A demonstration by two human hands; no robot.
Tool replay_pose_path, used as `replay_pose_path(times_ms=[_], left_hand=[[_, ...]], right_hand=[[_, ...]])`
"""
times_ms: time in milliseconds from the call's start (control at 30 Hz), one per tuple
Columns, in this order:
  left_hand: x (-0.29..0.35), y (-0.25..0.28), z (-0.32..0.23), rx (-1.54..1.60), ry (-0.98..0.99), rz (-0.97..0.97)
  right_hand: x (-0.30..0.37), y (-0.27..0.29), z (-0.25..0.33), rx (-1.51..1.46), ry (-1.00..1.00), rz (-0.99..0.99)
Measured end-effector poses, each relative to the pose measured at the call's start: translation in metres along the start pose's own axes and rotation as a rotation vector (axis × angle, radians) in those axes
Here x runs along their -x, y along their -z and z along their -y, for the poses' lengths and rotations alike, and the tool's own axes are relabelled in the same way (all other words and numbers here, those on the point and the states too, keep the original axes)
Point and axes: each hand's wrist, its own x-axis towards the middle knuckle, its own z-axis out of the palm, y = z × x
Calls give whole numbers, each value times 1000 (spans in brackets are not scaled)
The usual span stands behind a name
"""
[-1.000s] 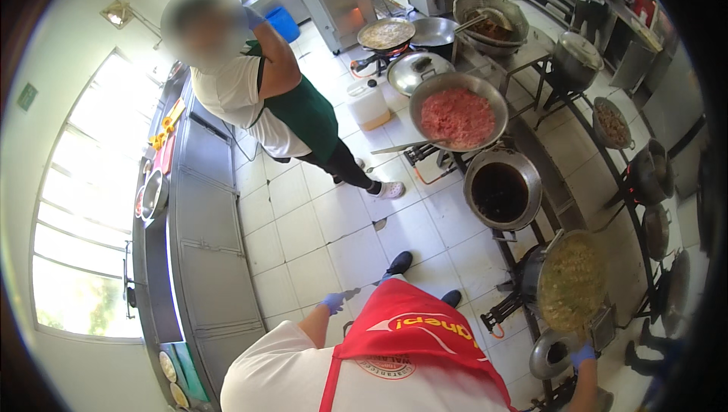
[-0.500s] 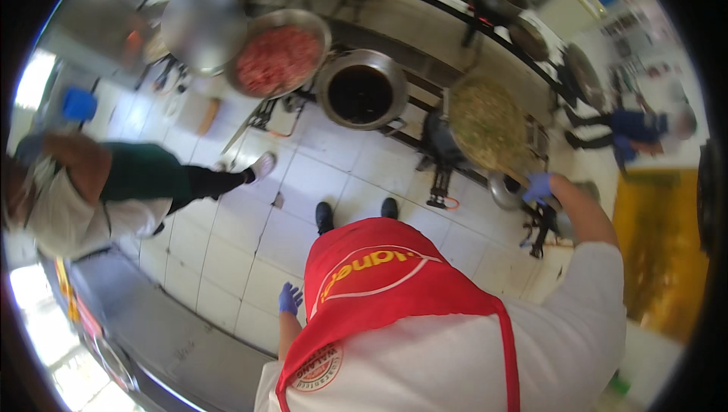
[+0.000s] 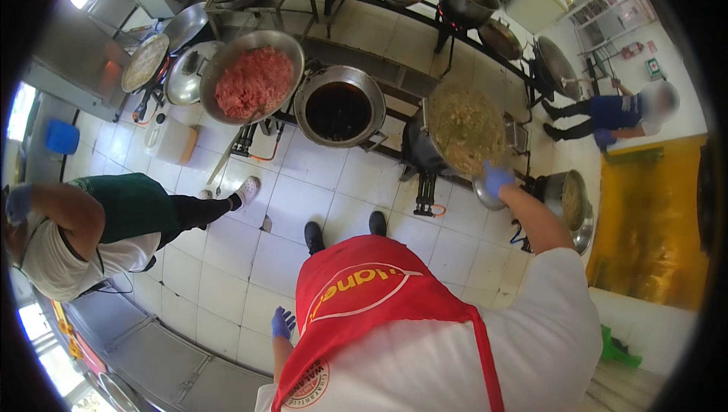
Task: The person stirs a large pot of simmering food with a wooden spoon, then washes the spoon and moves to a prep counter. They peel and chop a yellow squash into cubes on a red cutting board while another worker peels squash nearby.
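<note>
The wearer's torso carries one red cloth apron (image 3: 371, 283); the left forearm extends forward, low along the apron's left side. The left hand (image 3: 283, 323), in a blue-violet glove, is released, with its fingers apart and holding nothing. The right arm reaches forward and outward, elbow bent, wrist at the near right side of one deep, round grey metal pot (image 3: 418, 148). The right hand (image 3: 497, 179), in a matching glove, has its fingers bent at the rim; it cannot be told whether it grasps anything. The pot is ahead and to the right and contains a chunky yellow-green mixture (image 3: 466, 124). Two dark shoes (image 3: 314, 238) rest on the white tiled floor (image 3: 299, 184). Left of the pot stand, in order, one round metal wok (image 3: 303, 105) of dark liquid and one wide metal pan (image 3: 213, 71) of pinkish-red minced meat (image 3: 254, 82). Two other persons are present: one in a green apron (image 3: 121, 211) at left, one in dark blue clothing (image 3: 614, 111) at right. Beyond, one shallow wok (image 3: 397, 3) contains brown pieces.
</note>
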Motion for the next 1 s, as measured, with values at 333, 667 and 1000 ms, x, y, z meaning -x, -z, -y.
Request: replay_pose_path(times_ms=[333, 667, 1000], left_hand=[[0, 23, 9, -29, 0, -54], [0, 13, 52, -21, 87, -8], [-27, -3, 65, -1, 102, 25]], right_hand=[[-62, 59, -37, 204, -94, -124], [-103, 31, -122, 42, -107, -52], [-48, 57, -146, 165, 95, 526]])
